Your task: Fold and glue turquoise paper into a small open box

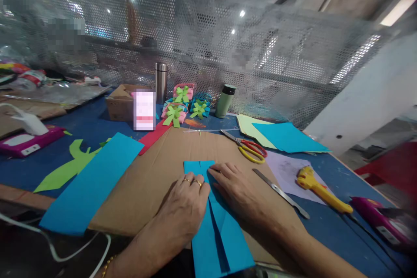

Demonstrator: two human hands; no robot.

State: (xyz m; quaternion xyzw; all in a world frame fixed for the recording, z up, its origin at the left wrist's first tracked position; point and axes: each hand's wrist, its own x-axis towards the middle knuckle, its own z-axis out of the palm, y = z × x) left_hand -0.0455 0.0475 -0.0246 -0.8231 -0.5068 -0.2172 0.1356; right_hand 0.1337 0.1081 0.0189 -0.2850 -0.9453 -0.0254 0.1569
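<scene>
A strip of folded blue paper (pixel 208 234) lies in front of me on a brown cardboard sheet (pixel 146 186). Its two long sides fold inward and meet near the middle at the far end, while a dark gap opens toward my body. My left hand (pixel 192 195), with rings on two fingers, is closed with curled fingers on the left flap; the fingertips are partly hidden. My right hand (pixel 230 182) rests flatter, its extended fingers pressing the right flap near the far end. Right of that hand lies a metal craft knife (pixel 282 194), apart from it.
Scissors (pixel 249 147) and a yellow glue gun (pixel 322 189) lie to the right. Blue sheets (pixel 289 137) sit behind them. Another blue strip (pixel 94 182) and green paper cutouts (pixel 70 167) lie left. Small bow-decorated baskets (pixel 176 113), a green tumbler (pixel 224 102) and a phone (pixel 144 110) stand behind.
</scene>
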